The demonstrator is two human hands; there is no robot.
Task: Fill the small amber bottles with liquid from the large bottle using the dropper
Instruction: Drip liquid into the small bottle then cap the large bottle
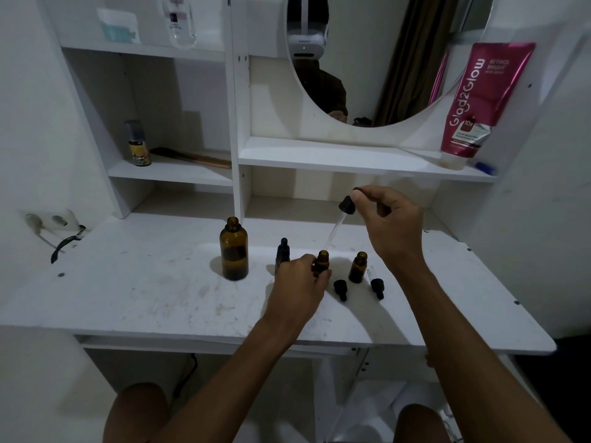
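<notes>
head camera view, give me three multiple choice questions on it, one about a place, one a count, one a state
1. Where is the tip of the dropper?
A. on the top shelf
B. at the mouth of the small bottle that the left hand holds
C. in a drawer

2. How many loose dropper caps lie on the table?
A. none
B. two
C. five

3. How does the large bottle stand?
A. upright, no cap on
B. upright, capped
C. on its side

Answers:
1 B: the right hand holds the dropper slanted down to that bottle's mouth.
2 B: two black caps lie near the table's front edge.
3 A: its neck is bare and open.
</notes>
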